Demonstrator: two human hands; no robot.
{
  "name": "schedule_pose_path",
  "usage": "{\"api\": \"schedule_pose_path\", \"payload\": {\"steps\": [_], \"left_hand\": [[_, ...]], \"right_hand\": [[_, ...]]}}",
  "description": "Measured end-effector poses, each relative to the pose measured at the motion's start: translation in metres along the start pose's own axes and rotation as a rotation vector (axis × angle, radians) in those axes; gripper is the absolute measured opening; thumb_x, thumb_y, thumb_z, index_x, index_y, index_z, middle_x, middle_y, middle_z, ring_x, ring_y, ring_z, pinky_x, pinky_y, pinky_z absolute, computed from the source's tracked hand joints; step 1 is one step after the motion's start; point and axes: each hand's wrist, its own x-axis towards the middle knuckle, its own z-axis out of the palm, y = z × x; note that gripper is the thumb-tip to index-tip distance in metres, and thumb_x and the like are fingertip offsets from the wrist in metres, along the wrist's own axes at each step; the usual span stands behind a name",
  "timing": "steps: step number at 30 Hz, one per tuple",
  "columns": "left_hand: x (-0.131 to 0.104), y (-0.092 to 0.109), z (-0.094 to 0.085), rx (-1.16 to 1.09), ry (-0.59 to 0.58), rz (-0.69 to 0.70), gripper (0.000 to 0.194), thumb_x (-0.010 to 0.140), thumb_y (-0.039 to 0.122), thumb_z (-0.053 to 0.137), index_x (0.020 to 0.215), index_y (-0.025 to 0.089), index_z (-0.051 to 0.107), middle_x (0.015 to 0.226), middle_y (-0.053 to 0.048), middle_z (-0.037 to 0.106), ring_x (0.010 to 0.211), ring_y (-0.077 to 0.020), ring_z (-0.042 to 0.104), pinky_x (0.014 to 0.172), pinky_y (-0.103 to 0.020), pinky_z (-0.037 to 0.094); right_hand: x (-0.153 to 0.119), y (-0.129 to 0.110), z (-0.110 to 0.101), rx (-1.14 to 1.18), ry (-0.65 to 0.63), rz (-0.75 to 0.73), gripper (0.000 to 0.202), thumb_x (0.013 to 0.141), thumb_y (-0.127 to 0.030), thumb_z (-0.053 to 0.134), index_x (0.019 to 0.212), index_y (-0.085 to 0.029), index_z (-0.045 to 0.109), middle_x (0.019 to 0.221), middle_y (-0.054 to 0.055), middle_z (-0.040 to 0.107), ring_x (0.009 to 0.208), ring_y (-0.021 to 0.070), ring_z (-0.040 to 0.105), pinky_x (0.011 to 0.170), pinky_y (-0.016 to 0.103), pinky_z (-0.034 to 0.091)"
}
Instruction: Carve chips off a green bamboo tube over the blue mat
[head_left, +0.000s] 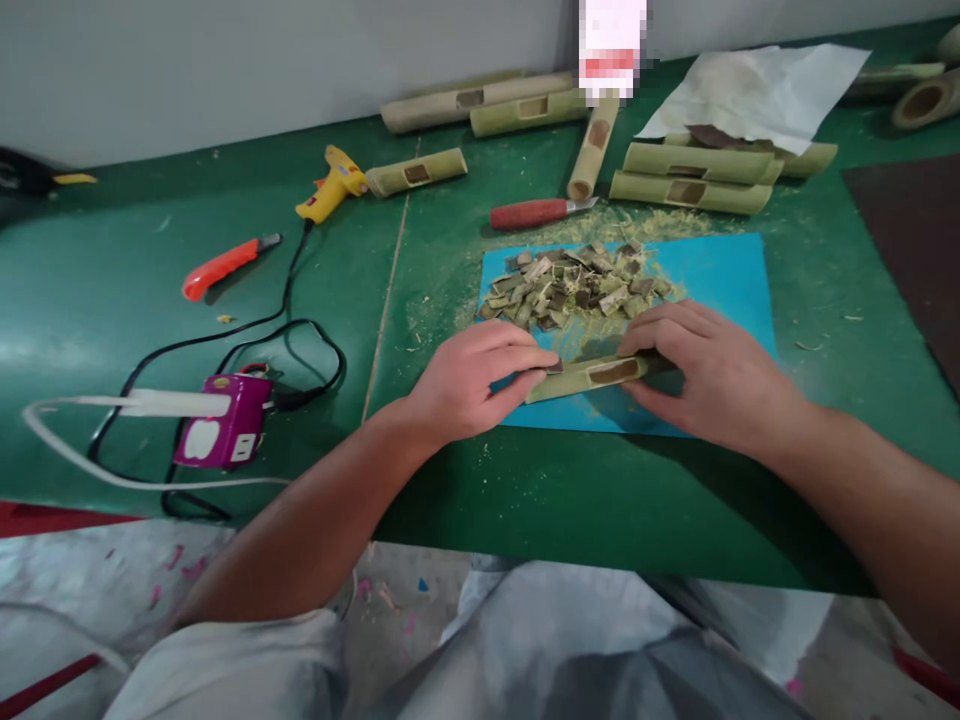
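Green surface [465,500]: bamboo tube [570,381] held between two hands

Viewed from my remote station, the tube is on or just above the near half of a blue sheet [731,290]. Its long axis runs left to right, right end slightly farther off; the cut window [613,371] faces up. I judge it light, stiff and fairly smooth, weakest along the window's thin edges, and best held at its solid ends. The right hand [709,375] has its grip pinching the right end, thumb near, fingers far. The left hand [480,382] pinches a small dark piece [555,367] at the left end; whether this grip also presses the tube I cannot tell. Beyond lie heaped chips [574,285], a red-handled knife [532,214] and further cut tubes [660,158]; leftward, an orange cutter [225,267] and a yellow glue gun [332,188].
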Motion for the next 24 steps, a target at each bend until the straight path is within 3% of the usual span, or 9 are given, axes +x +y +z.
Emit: {"api": "schedule_pose_path", "payload": {"steps": [8, 16, 24], "left_hand": [[-0.0012, -0.0009, 0.0019, 0.009, 0.051, -0.036, 0.016, 0.093, 0.018, 0.059, 0.105, 0.017, 0.071, 0.098, -0.007, 0.072, 0.091, -0.0151, 0.067, 0.083, -0.028, 0.055], [0.0011, 0.0028, 0.0009, 0.013, 0.088, -0.071, 0.015, 0.092, 0.017, 0.060, 0.103, 0.018, 0.071, 0.096, -0.007, 0.072, 0.091, -0.0147, 0.069, 0.084, -0.027, 0.056], [-0.0008, 0.0039, 0.0031, -0.002, 0.132, -0.091, 0.016, 0.091, 0.015, 0.060, 0.104, 0.018, 0.071, 0.099, -0.007, 0.072, 0.090, -0.0139, 0.069, 0.084, -0.026, 0.056]], "right_hand": [[-0.0006, -0.0017, 0.0014, -0.049, -0.017, 0.028, 0.014, 0.085, -0.029, 0.058, 0.097, -0.025, 0.062, 0.098, 0.007, 0.069, 0.096, 0.0272, 0.063, 0.079, 0.041, 0.049], [-0.0014, -0.0040, 0.0009, -0.089, -0.039, -0.001, 0.036, 0.081, -0.018, 0.054, 0.114, -0.021, 0.065, 0.110, 0.013, 0.066, 0.104, 0.0310, 0.060, 0.083, 0.045, 0.049], [-0.0001, 0.0011, 0.0004, -0.085, 0.001, -0.008, 0.030, 0.085, -0.019, 0.052, 0.111, -0.023, 0.067, 0.104, 0.011, 0.065, 0.099, 0.0280, 0.060, 0.083, 0.044, 0.050]]}}
